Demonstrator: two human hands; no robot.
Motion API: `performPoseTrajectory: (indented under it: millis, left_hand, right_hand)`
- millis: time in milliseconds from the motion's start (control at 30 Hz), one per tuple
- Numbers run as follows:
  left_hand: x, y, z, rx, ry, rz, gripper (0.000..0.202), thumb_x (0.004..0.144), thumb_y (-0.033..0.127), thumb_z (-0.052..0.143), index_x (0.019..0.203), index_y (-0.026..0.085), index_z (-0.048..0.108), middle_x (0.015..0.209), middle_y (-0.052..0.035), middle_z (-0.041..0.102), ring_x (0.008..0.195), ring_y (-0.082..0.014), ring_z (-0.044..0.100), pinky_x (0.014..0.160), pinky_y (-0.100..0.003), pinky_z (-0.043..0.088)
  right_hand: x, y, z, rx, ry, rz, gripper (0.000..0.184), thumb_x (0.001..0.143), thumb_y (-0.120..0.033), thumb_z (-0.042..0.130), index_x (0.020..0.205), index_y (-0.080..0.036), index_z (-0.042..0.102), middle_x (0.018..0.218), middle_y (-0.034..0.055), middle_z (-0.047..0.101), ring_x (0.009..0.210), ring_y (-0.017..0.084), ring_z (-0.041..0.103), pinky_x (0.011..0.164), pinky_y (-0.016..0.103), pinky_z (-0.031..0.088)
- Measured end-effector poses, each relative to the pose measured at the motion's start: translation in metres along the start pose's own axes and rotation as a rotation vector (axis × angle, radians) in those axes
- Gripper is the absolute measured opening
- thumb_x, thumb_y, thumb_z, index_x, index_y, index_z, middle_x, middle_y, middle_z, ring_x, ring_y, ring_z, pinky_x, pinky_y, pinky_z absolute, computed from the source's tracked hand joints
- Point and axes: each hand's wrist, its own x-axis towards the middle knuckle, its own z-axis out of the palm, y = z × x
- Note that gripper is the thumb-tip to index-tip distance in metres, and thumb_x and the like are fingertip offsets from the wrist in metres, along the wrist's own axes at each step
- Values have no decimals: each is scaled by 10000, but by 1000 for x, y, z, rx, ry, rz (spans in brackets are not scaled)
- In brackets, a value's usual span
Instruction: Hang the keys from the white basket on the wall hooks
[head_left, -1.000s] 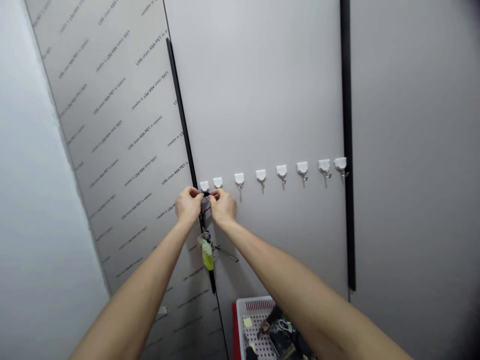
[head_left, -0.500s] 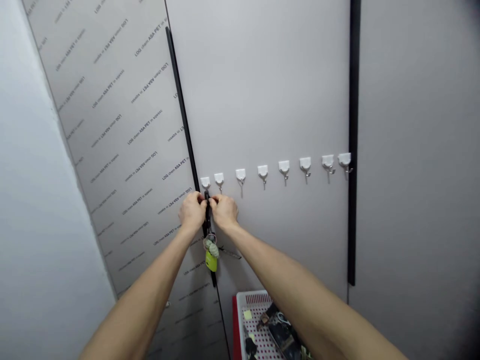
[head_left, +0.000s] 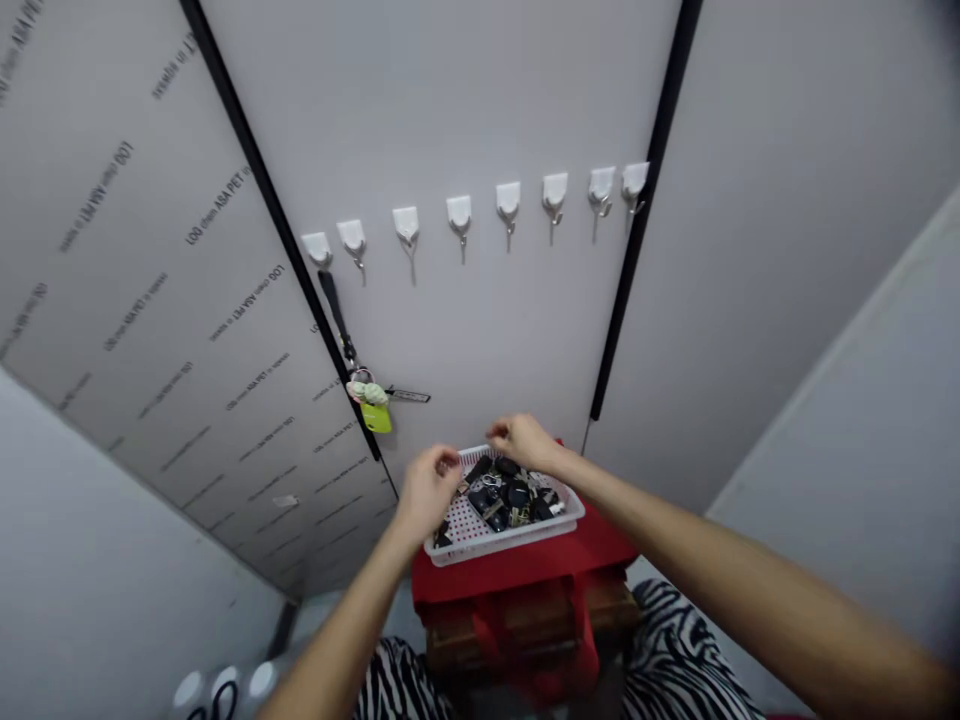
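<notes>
A bunch of keys with a black strap (head_left: 335,310), a pale green charm (head_left: 368,391) and a lime-yellow tag (head_left: 376,418) hangs from the leftmost white hook (head_left: 317,247). My left hand (head_left: 429,488) hovers at the left side of a white perforated basket (head_left: 487,546), its fingers loosely bent with nothing visible in them. Over the basket's far rim is my right hand (head_left: 523,440), fingers curved downward and apparently holding nothing. Between the hands, black key fobs and keys (head_left: 517,495) lie piled in the basket.
More white hooks (head_left: 459,212) run in a row across the grey panel, between black vertical strips (head_left: 634,250). The basket rests on a red bag (head_left: 525,575) atop a brown wooden box (head_left: 450,640). Zebra-patterned knees (head_left: 679,640) flank it. White round objects (head_left: 225,683) sit bottom left.
Both hands have let go of the black strap, which now hangs on the leftmost hook. They have moved down and right to the basket, and the view has tilted down.
</notes>
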Motion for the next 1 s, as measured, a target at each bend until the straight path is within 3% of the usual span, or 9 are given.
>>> performPoseTrajectory:
  millis: [100,200,300,467,633,700,800,900,1000]
  left_hand:
    - [-12,-16,47,145,-170,-35,214,604,204,446,808,173,503,795,-25,529,685,-121,470,653,-230,360]
    - [-12,-25,68,289,-243,-24,311,571,190,482,881,188,500,913,-43,499,844,-164,432,742,-253,323]
    - [-7,-27,69,382,-313,-26,386,542,219,517,927,200,499,947,-54,494,896,-202,401,763,-277,303]
    - [-1,-29,61,420,-352,-124,512,466,374,570,935,180,501,913,-81,520,868,-241,419,704,-293,325]
    - [-4,-35,56,364,-380,-214,281,455,374,572,656,178,557,637,-26,547,667,-191,485,575,-251,331]
    - [-6,-36,53,257,-335,-202,189,468,319,570,576,168,537,582,-4,521,617,-163,473,547,-233,320]
    - [-5,-33,45,-123,-226,-192,158,528,294,527,591,151,501,545,19,483,560,-116,446,528,-212,317]
    - [-3,-26,36,-589,-141,-322,220,571,332,495,671,139,468,504,38,460,480,-82,422,494,-198,321]
    - [-2,-16,33,-893,-24,-383,255,564,349,518,690,136,457,489,48,457,451,-63,407,476,-184,319]
  right_hand:
    - [-23,29,13,-142,-160,41,227,587,-237,474,786,-206,578,734,24,599,666,136,520,563,210,345]
    - [-36,40,22,-261,-214,0,279,539,-239,518,814,-218,564,787,44,579,724,172,511,606,248,340]
    - [-41,40,32,-298,-185,-60,296,542,-220,512,836,-203,544,837,64,547,759,186,499,655,278,327]
    - [-42,38,45,-176,-131,14,306,587,-266,482,883,-191,503,910,62,499,767,167,488,620,243,332]
    - [-46,35,46,-155,-52,58,232,665,-309,393,799,-174,526,821,62,528,746,165,489,623,247,324]
    - [-48,36,45,-136,-23,51,217,673,-289,382,786,-176,528,806,59,533,745,161,488,629,243,323]
    - [-49,39,46,-72,20,13,206,677,-270,380,785,-176,529,790,56,537,759,153,478,662,237,320]
    - [-50,37,45,43,61,-25,219,680,-283,382,789,-166,532,791,60,542,779,153,469,694,242,318]
    - [-52,23,47,202,64,-120,260,657,-287,415,863,-160,511,836,59,539,776,147,467,694,237,327]
